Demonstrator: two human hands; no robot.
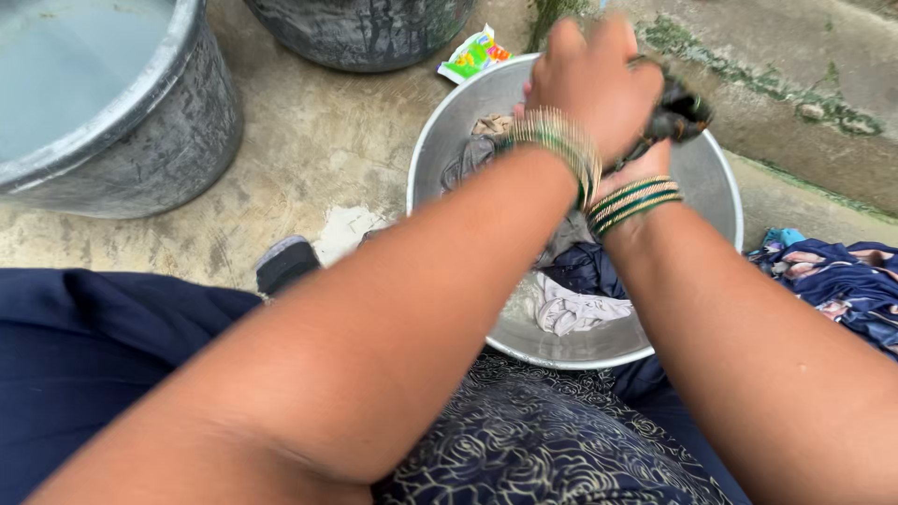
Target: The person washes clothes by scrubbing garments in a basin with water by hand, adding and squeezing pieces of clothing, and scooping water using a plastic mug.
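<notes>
Left hand (589, 79): closed around a dark wet cloth (675, 114), upper centre of frame, above the steel basin (718, 182).
Right hand (639, 161): mostly hidden under the left; seems to grip the same cloth, fingers unseen.
Doing it well: twist with both fists opposed, keeping drips over the basin.
Hard to tell: cloth's size; laundry (572, 309) below, partly covered by arms.

Dark wet cloth (675, 117), bunched and twisted, held above metal basin (720, 201)
</notes>
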